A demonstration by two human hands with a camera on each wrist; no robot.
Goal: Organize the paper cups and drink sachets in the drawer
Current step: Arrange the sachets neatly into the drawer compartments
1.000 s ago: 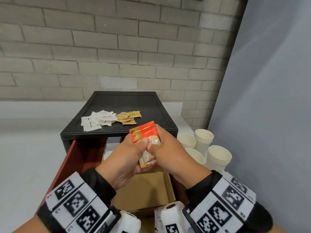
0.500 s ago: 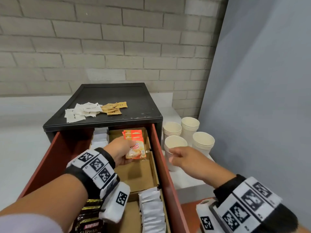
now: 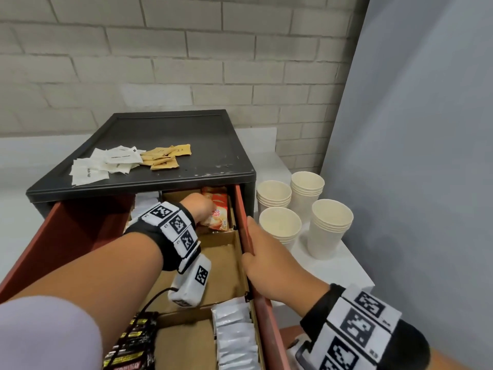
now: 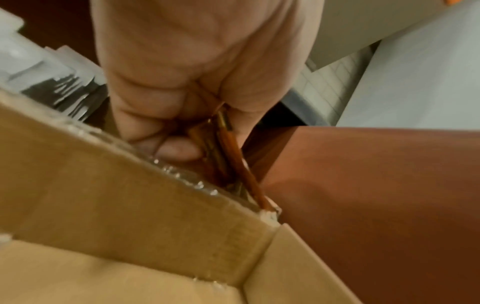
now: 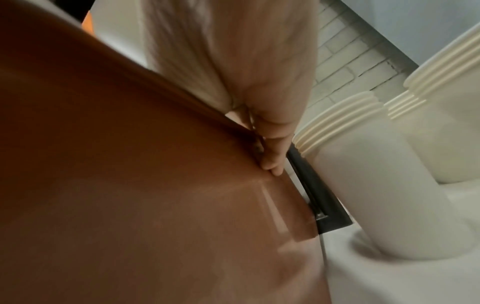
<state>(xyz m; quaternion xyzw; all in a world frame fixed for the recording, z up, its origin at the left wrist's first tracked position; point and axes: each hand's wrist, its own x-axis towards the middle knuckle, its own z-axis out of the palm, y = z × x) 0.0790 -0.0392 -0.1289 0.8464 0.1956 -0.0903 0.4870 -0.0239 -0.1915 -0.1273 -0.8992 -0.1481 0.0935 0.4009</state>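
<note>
My left hand [image 3: 201, 209] reaches into the back right cardboard compartment of the red drawer [image 3: 66, 231] and grips a bundle of orange creamer sachets [image 3: 217, 213]. In the left wrist view the curled fingers [image 4: 166, 127] pinch the sachets [image 4: 228, 148] edge-on behind a cardboard divider [image 4: 130, 195]. My right hand [image 3: 264, 260] holds the drawer's right side wall [image 3: 244, 217], its thumb inside and its fingers [image 5: 272, 160] on the outside. Stacks of cream paper cups [image 3: 329, 225] stand on the white ledge right of the drawer; the cups [image 5: 363, 164] show close by in the right wrist view.
White sachets [image 3: 106, 164] and tan sachets [image 3: 165, 156] lie loose on the black cabinet top [image 3: 186, 134]. In the drawer, silver sachets [image 3: 234, 335] fill a front right compartment and black ones [image 3: 133, 340] lie front left. A grey partition [image 3: 426, 156] stands on the right.
The right hand let go of the sachets and moved to the drawer's right wall. The left hand carried the orange sachets down into the back compartment. The camera tilted downward.
</note>
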